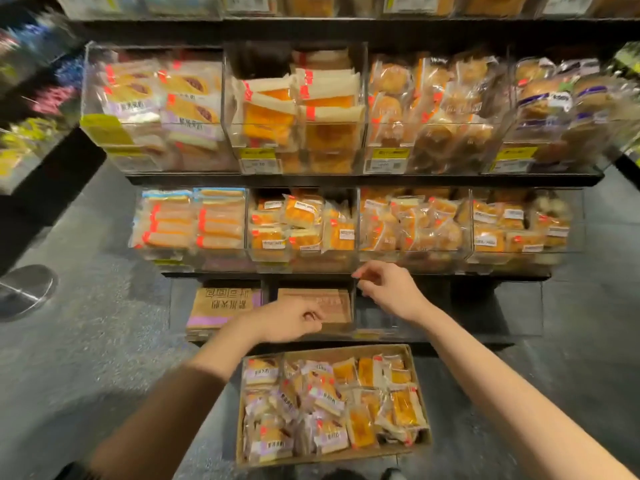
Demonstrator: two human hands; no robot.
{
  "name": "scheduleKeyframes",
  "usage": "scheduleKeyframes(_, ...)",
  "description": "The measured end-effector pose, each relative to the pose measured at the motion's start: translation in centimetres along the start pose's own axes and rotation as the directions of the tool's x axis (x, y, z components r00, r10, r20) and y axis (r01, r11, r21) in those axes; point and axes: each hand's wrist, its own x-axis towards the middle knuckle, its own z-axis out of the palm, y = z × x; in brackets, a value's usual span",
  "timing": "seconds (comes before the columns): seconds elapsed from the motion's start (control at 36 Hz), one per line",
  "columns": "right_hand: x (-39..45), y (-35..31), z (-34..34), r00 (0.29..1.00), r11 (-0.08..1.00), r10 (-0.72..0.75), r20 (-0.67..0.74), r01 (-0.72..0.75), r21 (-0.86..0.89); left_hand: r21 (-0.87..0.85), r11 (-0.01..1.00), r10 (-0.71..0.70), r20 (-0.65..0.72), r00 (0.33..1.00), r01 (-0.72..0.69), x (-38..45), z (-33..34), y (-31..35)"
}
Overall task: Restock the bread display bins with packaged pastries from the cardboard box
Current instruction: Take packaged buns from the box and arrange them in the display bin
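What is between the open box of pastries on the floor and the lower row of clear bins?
In the head view, between the cardboard box and the lower bins, both empty hands, left and right, hover over bottom-shelf cartons.

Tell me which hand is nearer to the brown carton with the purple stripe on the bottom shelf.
Left. The left hand hovers just right of the purple-striped carton; the right hand is farther right, past the plain carton.
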Motion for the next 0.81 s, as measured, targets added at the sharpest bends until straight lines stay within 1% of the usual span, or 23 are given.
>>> scheduleKeyframes(0.08,0.4,0.7,4.3,0.998,0.999,-0.02,0.06,0.022,-0.034,-0.145,0.987,-0.079,-0.045,0.996,0.072,-0.1,3.4,-4.3)
scheduleKeyframes(0.14,0.7,1.9,7.7,0.995,0.997,-0.034,0.099,0.04,-0.061,-0.238,0.966,-0.129,-0.1,0.987,0.102,0.2,6.2,-7.3)
scheduleKeyframes(0.22,1.4,4.8,13.1,0.985,0.991,-0.084,0.152,0.099,-0.095,-0.321,0.939,-0.183,-0.167,0.969,0.121,1.5,10.9,-11.7)
scheduleKeyframes(0.33,2.5,9.8,20.0,0.967,0.988,-0.091,0.238,0.117,-0.099,-0.422,0.888,-0.272,-0.162,0.948,0.183,4.3,18.0,-17.5)
scheduleKeyframes(0.42,3.7,14.2,25.4,0.95,0.986,-0.087,0.3,0.125,-0.11,-0.515,0.834,-0.315,-0.146,0.938,0.199,6.8,22.5,-21.7)
scheduleKeyframes(0.5,5.1,19.1,30.9,0.934,0.972,-0.11,0.34,0.173,-0.16,-0.479,0.852,-0.352,-0.227,0.908,0.21,10.2,27.0,-26.4)
scheduleKeyframes(0.56,6.2,22.1,34.0,0.926,0.962,-0.13,0.354,0.205,-0.182,-0.52,0.832,-0.375,-0.264,0.889,0.196,12.6,29.6,-29.1)
scheduleKeyframes(0.61,7.5,24.8,37.1,0.923,0.955,-0.152,0.353,0.229,-0.19,-0.501,0.843,-0.388,-0.313,0.867,0.196,15.0,31.8,-31.8)
scheduleKeyframes(0.72,9.5,29.5,43.0,0.918,0.948,-0.138,0.371,0.231,-0.219,-0.521,0.831,-0.427,-0.374,0.823,0.194,18.9,34.9,-36.6)
scheduleKeyframes(0.81,10.6,32.1,46.5,0.901,0.938,-0.159,0.404,0.265,-0.224,-0.526,0.833,-0.428,-0.411,0.805,0.174,21.1,36.5,-39.0)
